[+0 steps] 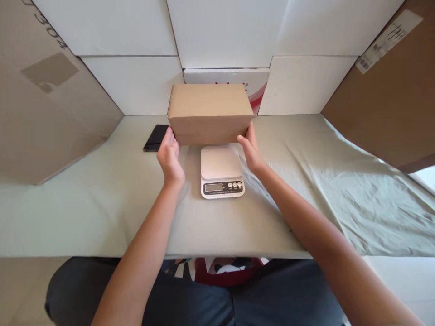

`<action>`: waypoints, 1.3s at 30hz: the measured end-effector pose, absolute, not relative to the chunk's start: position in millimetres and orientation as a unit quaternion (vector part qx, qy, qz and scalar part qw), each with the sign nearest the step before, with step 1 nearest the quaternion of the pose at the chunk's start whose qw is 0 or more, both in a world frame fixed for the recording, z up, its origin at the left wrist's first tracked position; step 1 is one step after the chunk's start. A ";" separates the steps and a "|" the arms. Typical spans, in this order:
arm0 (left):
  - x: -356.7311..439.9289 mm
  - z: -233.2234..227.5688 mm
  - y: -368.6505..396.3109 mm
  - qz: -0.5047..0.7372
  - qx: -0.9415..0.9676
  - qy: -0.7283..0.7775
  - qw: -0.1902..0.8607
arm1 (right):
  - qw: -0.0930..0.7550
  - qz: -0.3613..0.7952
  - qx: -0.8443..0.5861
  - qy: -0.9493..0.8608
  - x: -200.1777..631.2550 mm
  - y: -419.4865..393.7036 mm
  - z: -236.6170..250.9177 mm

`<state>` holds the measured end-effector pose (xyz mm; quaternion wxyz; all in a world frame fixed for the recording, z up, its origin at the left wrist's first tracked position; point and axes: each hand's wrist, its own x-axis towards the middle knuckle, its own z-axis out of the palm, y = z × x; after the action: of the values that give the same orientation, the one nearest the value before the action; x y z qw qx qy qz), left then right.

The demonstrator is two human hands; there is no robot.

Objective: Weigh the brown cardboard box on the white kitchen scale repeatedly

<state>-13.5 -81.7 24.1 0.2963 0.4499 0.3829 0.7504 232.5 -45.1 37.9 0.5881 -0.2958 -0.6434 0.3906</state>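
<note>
Between my two hands a closed brown cardboard box (210, 129) is held up, just beyond and above a white digital kitchen scale (221, 163). My left hand (170, 156) grips the box's lower left end, its fingers partly hidden behind the cardboard. On the lower right corner is my right hand (250, 147), thumb along the front face and fingers round the side. The scale's platform carries nothing that I can see, and its grey display (214, 187) shows no readable digits. Three round buttons sit right of the display.
A black phone or tablet (156, 138) lies left of the box, partly behind my left hand. Large cartons stand at the left (50, 113) and right (384, 95). White boxes (136, 86) form a wall at the back. A wrinkled pale green cloth (102, 213) covers the table.
</note>
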 end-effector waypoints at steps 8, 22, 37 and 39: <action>21.9 12.7 -180.4 0.771 0.415 0.416 0.246 | 0.589 0.369 -0.299 -0.654 253.3 -132.0 11.8; 24.5 4.4 -192.5 0.768 0.364 0.449 0.276 | 0.585 0.375 -0.343 -0.632 256.8 -143.9 -0.8; 25.2 3.9 -191.8 0.730 0.405 0.492 0.247 | 0.608 0.400 -0.351 -0.589 252.5 -144.8 2.6; 25.1 4.9 -190.6 0.732 0.412 0.485 0.242 | 0.619 0.397 -0.370 -0.567 254.7 -142.9 3.4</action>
<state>25.1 -190.6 4.9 0.2424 0.4117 0.4853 0.7323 254.7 -142.9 3.4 0.6193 -0.3700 -0.5673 0.3972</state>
